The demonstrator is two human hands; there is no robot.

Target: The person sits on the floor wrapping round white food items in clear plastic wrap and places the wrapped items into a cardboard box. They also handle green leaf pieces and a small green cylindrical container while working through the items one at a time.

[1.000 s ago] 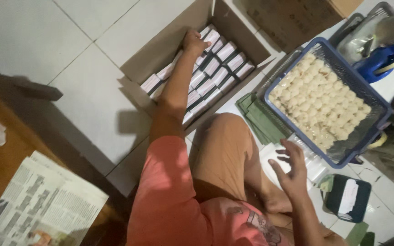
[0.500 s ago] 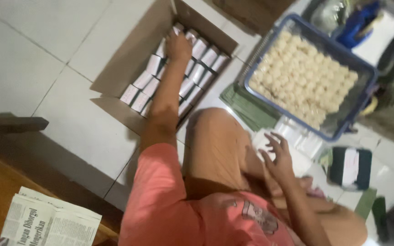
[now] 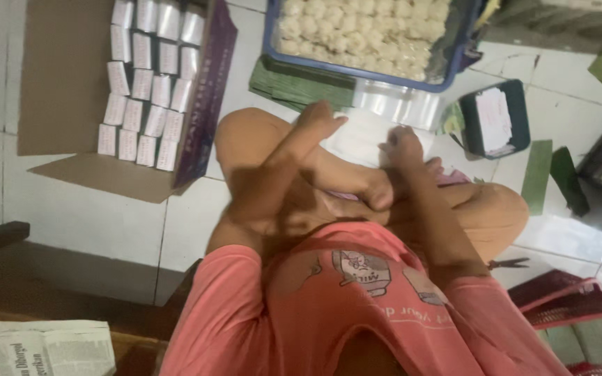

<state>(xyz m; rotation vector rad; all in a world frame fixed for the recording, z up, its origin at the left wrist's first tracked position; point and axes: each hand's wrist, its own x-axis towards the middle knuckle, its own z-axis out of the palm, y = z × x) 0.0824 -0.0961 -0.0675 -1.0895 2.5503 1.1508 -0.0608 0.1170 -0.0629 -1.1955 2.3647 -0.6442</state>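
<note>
so the left hand (image 3: pixel 318 120) is out of the cardboard box (image 3: pixel 64 83) of small packs now, open and empty over the knee, near the right hand (image 3: pixel 402 146) curled loosely by the clear plastic wrappers (image 3: pixel 391 104).

Home floor packing spot, white tiled floor (image 3: pixel 71 230), cardboard box (image 3: pixel 64 83) of packets, blue food tray (image 3: pixel 270 49)

Left hand (image 3: pixel 318 120) has left the cardboard box (image 3: pixel 64 83); now over knee.
</note>
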